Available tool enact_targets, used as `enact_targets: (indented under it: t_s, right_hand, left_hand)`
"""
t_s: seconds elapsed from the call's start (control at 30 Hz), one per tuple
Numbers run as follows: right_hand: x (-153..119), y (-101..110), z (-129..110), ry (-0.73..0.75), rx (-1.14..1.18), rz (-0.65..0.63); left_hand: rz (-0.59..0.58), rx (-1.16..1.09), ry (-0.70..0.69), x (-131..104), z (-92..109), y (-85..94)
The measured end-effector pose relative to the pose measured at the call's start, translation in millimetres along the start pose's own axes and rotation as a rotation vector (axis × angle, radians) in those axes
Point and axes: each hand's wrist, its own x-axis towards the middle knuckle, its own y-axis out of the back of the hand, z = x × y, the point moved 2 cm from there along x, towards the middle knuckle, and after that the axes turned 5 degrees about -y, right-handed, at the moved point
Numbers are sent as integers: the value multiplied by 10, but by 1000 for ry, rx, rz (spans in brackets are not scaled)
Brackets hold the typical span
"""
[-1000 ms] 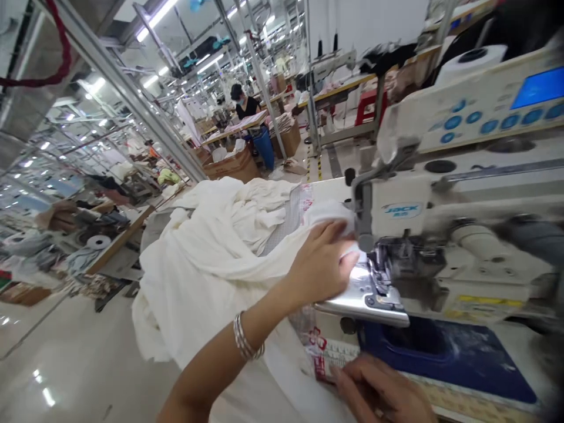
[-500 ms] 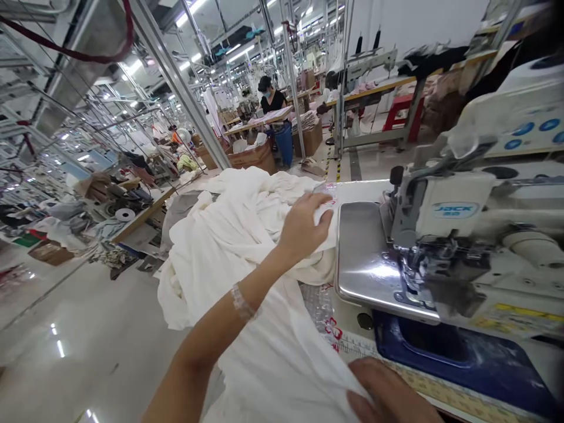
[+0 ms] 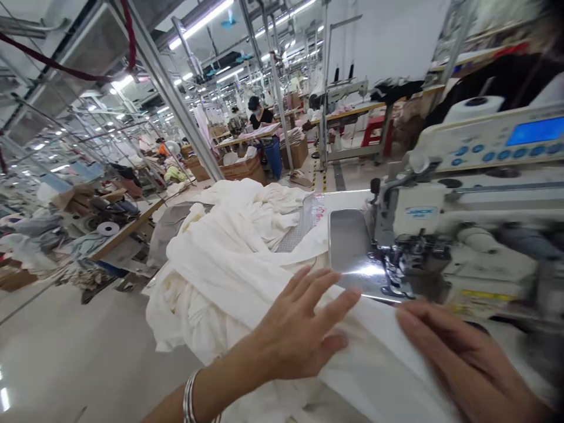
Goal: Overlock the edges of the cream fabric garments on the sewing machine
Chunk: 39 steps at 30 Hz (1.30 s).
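Note:
White fabric (image 3: pixel 238 270) lies heaped on the left of the sewing table, and one length runs right toward the machine. Over this length is my left hand (image 3: pixel 304 323), fingers spread; it looks to rest lightly on the cloth. My right hand (image 3: pixel 467 352), somewhat blurred, holds the cloth's edge between thumb and fingers at the lower right. Just beyond that edge stands the sewing machine (image 3: pixel 418 214), its presser foot (image 3: pixel 394 288) above a shiny metal plate (image 3: pixel 350 235). The cloth covers the plate's near part.
A control panel with a blue screen (image 3: pixel 535 130) and a thread cone (image 3: pixel 473 108) sit atop the machine. A metal post (image 3: pixel 171 94) rises behind the fabric. Farther back, a person (image 3: pixel 261 114) sits at a table. Another machine (image 3: pixel 346 91) and a red stool (image 3: pixel 374 132) stand behind.
My left hand has come back from the far side of the pile toward me. My right hand has risen with the cloth's edge, which now reaches the machine plate. The view has turned slightly right.

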Motion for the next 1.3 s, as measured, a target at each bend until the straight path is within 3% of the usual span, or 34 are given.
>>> enact_targets:
  t_s: [0.13,0.27,0.37,0.47,0.63,0.8,0.93,1.03,1.17,1.3]
  right_hand:
    - [55,-6,-123,20,48,-56]
    - [111,33,-266,59,60,-49]
    - [187,84,-437,154,-29,-56]
    - [239,167,-561,238,-71,-84]
    - [214,287,-605,251,-135,-205]
    - [196,419,-660,185,12,-185]
    - [181,473,-655,82,228,-238]
    - [132,421,-532,30,236,-343]
    - [26,323,-339,24,193,-383]
    - [-105,342,-345,2,276,-424]
  left_hand:
    - [31,36,-110,173,109,-238]
    - [173,-126,-88,368,105,-270]
    - [226,-326,32,514,63,-153]
    - [203,-472,147,654,39,47]
    - [179,-488,205,837,126,442]
    - [303,-466,267,939,167,750]
    - [374,-616,480,897,20,787]
    - [419,-715,578,824,-96,740]
    - [417,-745,599,764,-117,756]
    - [423,-747,579,751,23,931]
